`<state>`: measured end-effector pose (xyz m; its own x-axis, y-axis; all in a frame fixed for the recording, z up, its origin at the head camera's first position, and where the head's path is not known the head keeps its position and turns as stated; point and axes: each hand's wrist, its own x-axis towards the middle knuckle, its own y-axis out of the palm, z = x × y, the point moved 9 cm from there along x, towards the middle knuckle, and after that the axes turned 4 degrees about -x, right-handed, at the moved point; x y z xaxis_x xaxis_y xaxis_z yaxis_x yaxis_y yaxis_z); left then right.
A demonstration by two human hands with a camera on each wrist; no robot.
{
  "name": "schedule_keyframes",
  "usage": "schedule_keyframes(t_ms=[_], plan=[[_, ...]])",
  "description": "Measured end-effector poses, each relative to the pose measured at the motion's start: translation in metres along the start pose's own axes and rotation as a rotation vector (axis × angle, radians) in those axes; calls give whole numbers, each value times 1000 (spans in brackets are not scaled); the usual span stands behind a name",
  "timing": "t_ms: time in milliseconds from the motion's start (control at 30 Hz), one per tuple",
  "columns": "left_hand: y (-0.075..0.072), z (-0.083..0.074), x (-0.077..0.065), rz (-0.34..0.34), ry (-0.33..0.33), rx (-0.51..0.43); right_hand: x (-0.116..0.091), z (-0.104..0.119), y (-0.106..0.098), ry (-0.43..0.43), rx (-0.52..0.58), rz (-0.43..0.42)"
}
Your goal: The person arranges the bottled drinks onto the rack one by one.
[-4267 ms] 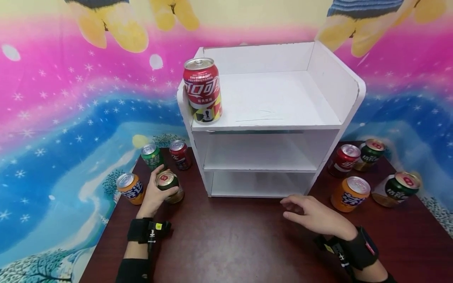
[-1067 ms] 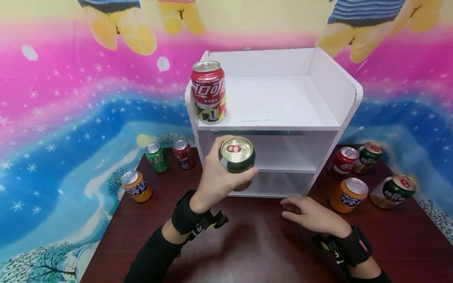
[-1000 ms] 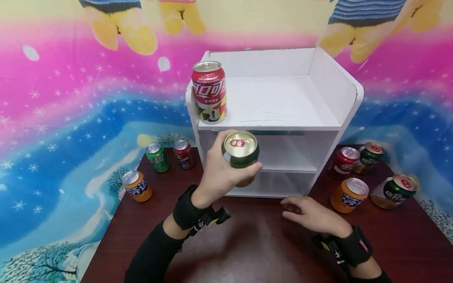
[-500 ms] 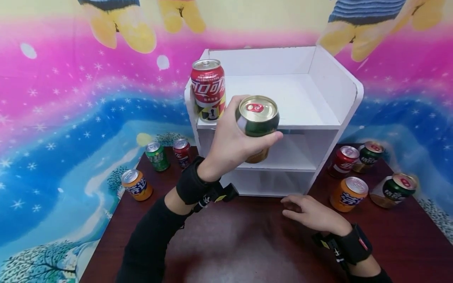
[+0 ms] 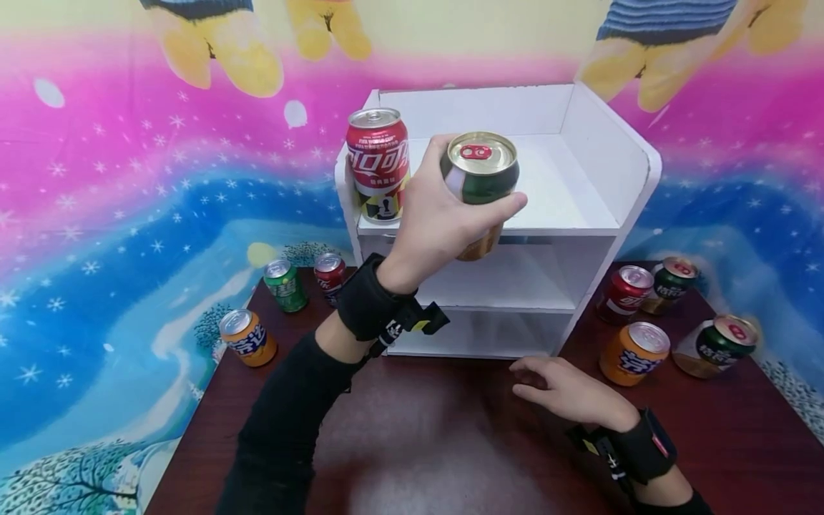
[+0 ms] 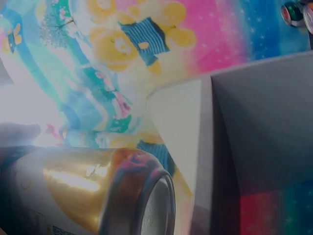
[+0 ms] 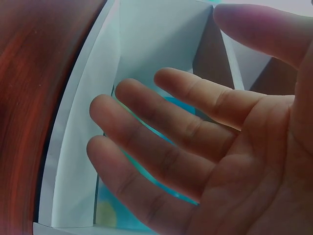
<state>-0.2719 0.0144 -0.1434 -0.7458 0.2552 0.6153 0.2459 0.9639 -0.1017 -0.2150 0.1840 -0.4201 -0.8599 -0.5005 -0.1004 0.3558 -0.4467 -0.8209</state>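
My left hand [image 5: 440, 211] grips a green and gold can [image 5: 483, 187] with a red pull tab, holding it upright in front of the white shelf unit's top board [image 5: 553, 197]. In the left wrist view the can's gold lower part and silver base [image 6: 159, 205] show beside the shelf edge. A red cola can [image 5: 378, 164] stands on the top board at its left end, just left of my hand. My right hand [image 5: 569, 390] holds nothing; its fingers are relaxed near the shelf's lower right front, and the right wrist view shows the fingers [image 7: 151, 152] spread before the shelf.
Left of the shelf on the dark table [image 5: 438, 436] stand an orange can [image 5: 249, 340], a green can [image 5: 285, 286] and a small red can [image 5: 330, 275]. To the right are a red can [image 5: 624, 293], an orange can [image 5: 635, 354] and two green and gold cans [image 5: 716, 347].
My left hand took the green and gold can from the table's left side, carried it right and raised it to the top board's height. The right hand has stayed in place.
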Motion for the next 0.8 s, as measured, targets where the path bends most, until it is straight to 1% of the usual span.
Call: schedule_keyframes(t_ms=[100, 233, 367, 500, 667, 800], plan=[[0, 8, 4, -16, -43, -18, 0, 1, 2, 2, 5, 10], [-3, 15, 9, -48, -73, -6, 0, -1, 2, 10, -5, 4], [-3, 16, 13, -64, -82, 2, 0, -4, 1, 11, -23, -6], [0, 19, 17, -67, -99, -3, 1, -6, 2, 27, -24, 7], [2, 26, 23, -76, -140, 53, 0, -8, 4, 33, -6, 17], [2, 30, 29, -77, -149, 93, 0, -7, 4, 22, 4, 11]])
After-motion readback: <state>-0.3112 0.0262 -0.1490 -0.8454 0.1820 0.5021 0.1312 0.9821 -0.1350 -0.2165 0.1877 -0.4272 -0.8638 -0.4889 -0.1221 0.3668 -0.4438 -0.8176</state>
